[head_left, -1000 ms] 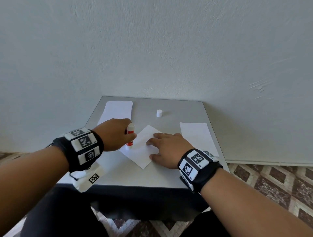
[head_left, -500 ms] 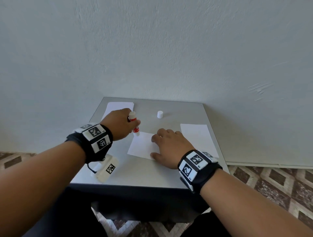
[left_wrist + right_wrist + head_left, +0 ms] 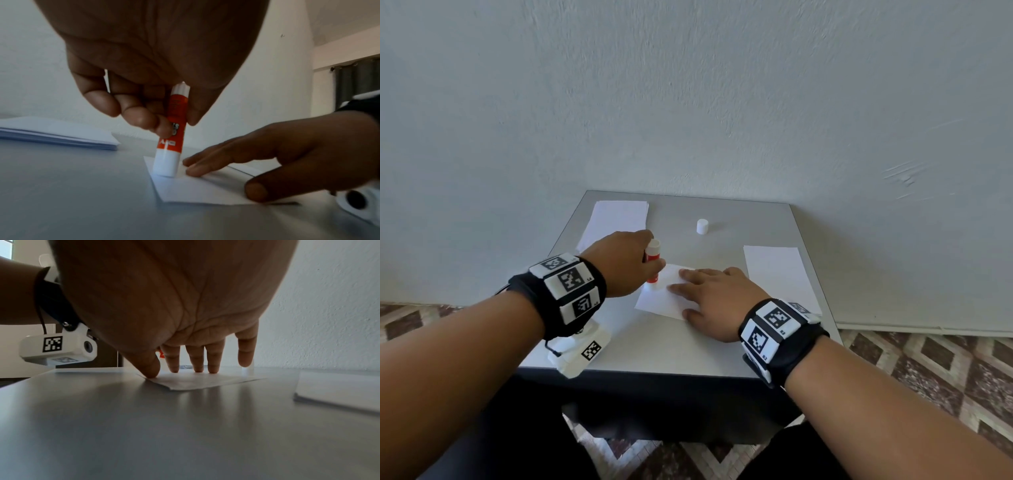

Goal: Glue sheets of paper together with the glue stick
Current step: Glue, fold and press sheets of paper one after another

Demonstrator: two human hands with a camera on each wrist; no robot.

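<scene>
A small white sheet (image 3: 659, 301) (image 3: 201, 191) (image 3: 195, 381) lies in the middle of the grey table (image 3: 654, 349). My left hand (image 3: 625, 263) (image 3: 156, 91) grips an orange and white glue stick (image 3: 653, 263) (image 3: 171, 134), nearly upright, its lower end pressed on the sheet's left corner. My right hand (image 3: 717, 301) (image 3: 287, 155) (image 3: 185, 321) lies flat on the sheet, straight fingers (image 3: 212, 360) and thumb pinning it down. A sliver of the glue stick's orange label (image 3: 160, 353) peeks out behind those fingers.
A paper stack (image 3: 618, 219) (image 3: 61, 133) lies at the back left, another stack (image 3: 777, 277) (image 3: 337, 391) at the right. The white glue cap (image 3: 702, 226) stands at the back centre. A wall rises right behind the table.
The left hand carried the glue stick away from the sheet's near-left edge to its far corner, then back down its left side. The sheet turned under the right hand.
</scene>
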